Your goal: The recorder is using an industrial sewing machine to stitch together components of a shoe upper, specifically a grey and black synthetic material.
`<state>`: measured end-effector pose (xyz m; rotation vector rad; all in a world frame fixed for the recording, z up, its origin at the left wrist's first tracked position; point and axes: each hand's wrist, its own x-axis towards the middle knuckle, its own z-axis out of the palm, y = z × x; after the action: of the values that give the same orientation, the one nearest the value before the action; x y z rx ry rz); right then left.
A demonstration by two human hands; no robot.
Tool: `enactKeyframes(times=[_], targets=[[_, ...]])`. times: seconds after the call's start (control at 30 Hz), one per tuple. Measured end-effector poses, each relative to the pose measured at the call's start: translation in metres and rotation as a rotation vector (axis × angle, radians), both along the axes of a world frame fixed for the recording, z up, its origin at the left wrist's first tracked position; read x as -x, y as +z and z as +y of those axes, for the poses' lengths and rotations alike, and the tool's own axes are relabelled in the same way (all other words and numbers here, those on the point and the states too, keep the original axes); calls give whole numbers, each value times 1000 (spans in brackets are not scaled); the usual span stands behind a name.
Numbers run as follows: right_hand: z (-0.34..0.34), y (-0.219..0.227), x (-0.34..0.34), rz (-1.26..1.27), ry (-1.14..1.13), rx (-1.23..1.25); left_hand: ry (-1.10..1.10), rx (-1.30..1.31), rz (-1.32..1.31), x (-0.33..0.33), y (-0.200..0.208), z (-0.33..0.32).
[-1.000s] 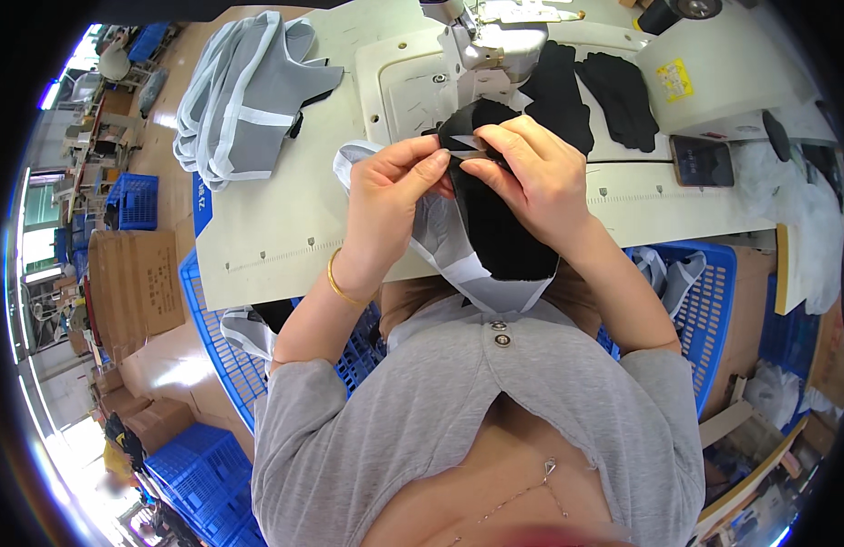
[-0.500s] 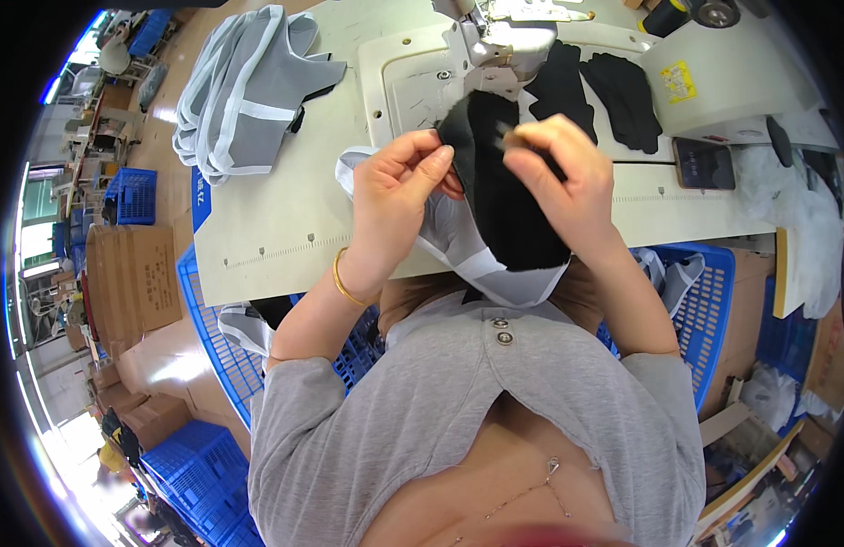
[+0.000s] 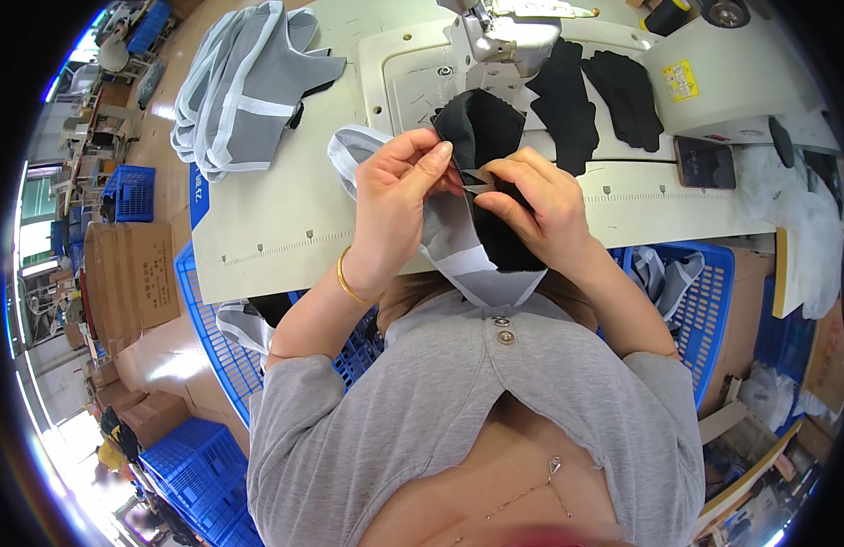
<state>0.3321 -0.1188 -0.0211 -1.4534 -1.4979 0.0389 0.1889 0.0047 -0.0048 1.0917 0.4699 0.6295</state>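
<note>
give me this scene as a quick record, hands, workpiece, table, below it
left hand: pinching the edge of the black fabric piece
right hand: at that edge, holding what look like thread snips
workpiece: black fabric piece with a grey, white-trimmed fabric panel
table: sewing machine beyond the hands; grey white-edged fabric stack at left; black cut pieces and phone at right
below: blue plastic basket at right

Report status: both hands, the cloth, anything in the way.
Left hand pinching black-and-grey cloth by its edge. Right hand gripping small pointed thing, likely snips, at the cloth. Sewing machine just beyond, not blocking hands.
</note>
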Motion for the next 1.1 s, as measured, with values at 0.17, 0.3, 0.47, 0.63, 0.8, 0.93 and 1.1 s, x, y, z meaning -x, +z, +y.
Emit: enactKeyframes(times=[0.17, 0.3, 0.47, 0.63, 0.8, 0.93, 1.1], targets=[[-4, -2, -2, 3, -1, -3, 3, 24, -1, -2, 4, -2], [0, -3, 1, -10, -5, -38, -7, -37, 37, -2, 0, -3], [-1, 0, 3, -13, -16, -10, 12, -48, 27, -3, -3, -4], [-11, 27, 12, 323, -22, 119, 6, -65, 31, -4, 1, -4], [-13, 14, 22, 183, -50, 162, -19, -173, 100, -6, 9, 3], [-18, 14, 12, 447, 60, 320, -119, -293, 142, -4, 12, 6], [-21, 8, -8, 907, 369, 394, -299, -1373, 0, -12, 53, 47]])
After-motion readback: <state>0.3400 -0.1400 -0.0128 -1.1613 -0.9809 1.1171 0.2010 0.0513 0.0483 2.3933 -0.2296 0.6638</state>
